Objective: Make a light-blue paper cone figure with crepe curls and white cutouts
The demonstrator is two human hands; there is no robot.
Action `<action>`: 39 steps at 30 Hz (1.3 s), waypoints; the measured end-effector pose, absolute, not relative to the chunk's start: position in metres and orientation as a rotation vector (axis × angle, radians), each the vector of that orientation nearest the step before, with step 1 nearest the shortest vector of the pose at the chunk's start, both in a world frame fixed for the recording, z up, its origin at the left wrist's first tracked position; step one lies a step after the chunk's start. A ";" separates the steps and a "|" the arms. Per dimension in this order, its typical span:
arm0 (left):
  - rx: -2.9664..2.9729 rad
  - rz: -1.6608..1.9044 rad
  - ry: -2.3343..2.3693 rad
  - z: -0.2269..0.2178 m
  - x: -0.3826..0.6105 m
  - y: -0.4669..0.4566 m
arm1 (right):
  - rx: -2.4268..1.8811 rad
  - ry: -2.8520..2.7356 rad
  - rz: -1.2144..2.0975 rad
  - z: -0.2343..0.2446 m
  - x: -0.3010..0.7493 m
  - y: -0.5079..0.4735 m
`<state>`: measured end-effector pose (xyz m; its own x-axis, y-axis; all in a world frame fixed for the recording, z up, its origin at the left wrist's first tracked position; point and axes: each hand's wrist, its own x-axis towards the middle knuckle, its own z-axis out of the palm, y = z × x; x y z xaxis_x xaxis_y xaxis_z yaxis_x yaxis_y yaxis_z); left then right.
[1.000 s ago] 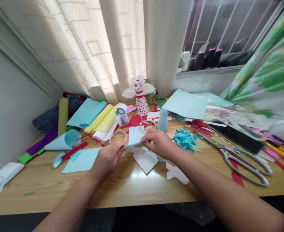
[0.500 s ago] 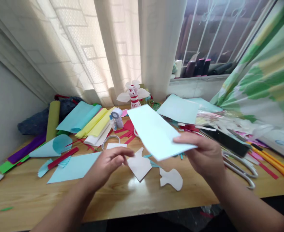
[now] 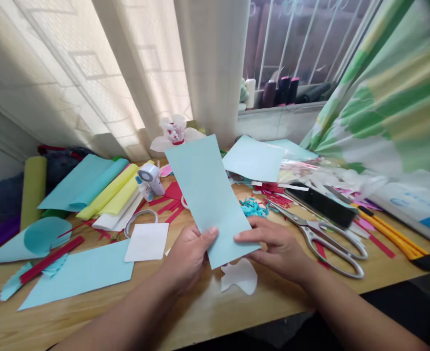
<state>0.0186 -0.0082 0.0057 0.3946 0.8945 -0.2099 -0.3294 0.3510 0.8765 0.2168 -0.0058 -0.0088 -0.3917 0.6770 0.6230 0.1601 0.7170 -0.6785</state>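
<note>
A long light-blue sheet of paper (image 3: 204,190) is held up over the table, its lower end between both hands. My left hand (image 3: 191,253) grips its lower left edge with the thumb on top. On the lower right edge, my right hand (image 3: 277,246) pinches the sheet, fingers over the front. Just below the sheet lies a curved white paper cutout (image 3: 241,277), partly covered by it. A square white paper (image 3: 147,242) rests left of my left hand, near a roll of tape (image 3: 142,220). Large scissors (image 3: 321,236) lie open-bladed to the right of my right hand.
Left on the wooden table (image 3: 134,317) are another blue sheet (image 3: 87,273), a red strip (image 3: 52,261) and paper rolls (image 3: 101,192). A small white fan (image 3: 151,176) stands behind. To the right lie a black phone (image 3: 321,205) and a yellow cutter (image 3: 394,234).
My left hand has moved up and taken hold of the blue sheet's lower left edge. The sheet has come nearer upright, and the view has shifted to the right.
</note>
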 end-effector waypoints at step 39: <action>0.790 0.830 0.922 0.007 0.016 -0.019 | -0.715 -1.958 0.681 -0.006 0.209 -0.011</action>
<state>0.0159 -0.0194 0.0073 0.3591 0.8649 -0.3506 -0.2582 0.4531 0.8532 0.2088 -0.0106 -0.0057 -0.4146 0.7131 0.5653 0.2084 0.6791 -0.7039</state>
